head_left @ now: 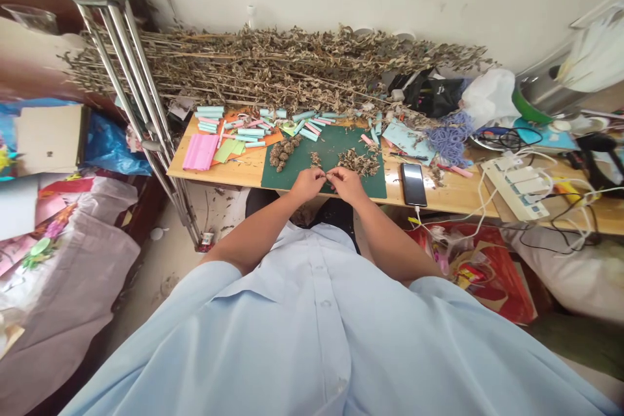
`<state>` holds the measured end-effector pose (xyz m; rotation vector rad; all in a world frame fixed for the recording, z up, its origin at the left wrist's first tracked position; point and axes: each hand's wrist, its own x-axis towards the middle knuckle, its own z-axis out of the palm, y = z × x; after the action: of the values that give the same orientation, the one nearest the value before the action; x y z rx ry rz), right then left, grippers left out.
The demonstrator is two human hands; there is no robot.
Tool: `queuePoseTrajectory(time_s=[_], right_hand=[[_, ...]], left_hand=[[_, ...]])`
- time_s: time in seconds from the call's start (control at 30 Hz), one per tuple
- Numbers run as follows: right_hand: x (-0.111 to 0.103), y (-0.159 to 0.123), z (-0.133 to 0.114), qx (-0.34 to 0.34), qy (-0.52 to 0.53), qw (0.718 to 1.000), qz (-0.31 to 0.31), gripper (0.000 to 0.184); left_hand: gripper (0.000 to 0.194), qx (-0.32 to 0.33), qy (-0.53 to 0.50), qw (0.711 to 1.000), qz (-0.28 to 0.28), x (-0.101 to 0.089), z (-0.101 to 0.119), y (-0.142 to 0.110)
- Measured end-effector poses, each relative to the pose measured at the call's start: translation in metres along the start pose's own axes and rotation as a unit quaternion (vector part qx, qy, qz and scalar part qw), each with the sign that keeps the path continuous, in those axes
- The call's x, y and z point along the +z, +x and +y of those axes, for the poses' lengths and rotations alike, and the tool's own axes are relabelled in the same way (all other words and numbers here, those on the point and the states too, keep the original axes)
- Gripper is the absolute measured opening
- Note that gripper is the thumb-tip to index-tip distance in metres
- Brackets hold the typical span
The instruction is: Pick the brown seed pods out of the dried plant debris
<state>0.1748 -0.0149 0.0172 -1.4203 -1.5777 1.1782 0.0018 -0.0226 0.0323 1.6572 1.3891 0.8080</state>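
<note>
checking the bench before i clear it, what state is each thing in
left hand, fingertips pinched over the mat, anything held too small to tell
right hand, fingertips pinched, meeting the left hand's
dark green cutting mat, lying flat on the table, dried leaves on it
black smartphone, lying flat, screen dark, white cable plugged in
white power strip, lying flat, cables plugged in
long dried leafy stems, piled lengthwise along the wall

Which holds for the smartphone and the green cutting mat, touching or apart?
Apart: the head view shows wooden table between the smartphone and the green cutting mat.
</note>
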Motion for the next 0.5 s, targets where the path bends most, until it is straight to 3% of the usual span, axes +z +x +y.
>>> queuePoseTrajectory(time_s=[0.3,0.5], right_hand=[[0.011,0.006,0.002,0.059,0.093,0.991,0.076,0.032],[-0.002,0.007,0.006,0.049,0.013,0.991,0.125,0.036]], left_hand=[[0.016,-0.069,-0.042,0.997,-0.014,-0.003,-0.013,0.006],[0.018,-0.075,-0.056,0.995,-0.013,-0.001,-0.019,0.007]])
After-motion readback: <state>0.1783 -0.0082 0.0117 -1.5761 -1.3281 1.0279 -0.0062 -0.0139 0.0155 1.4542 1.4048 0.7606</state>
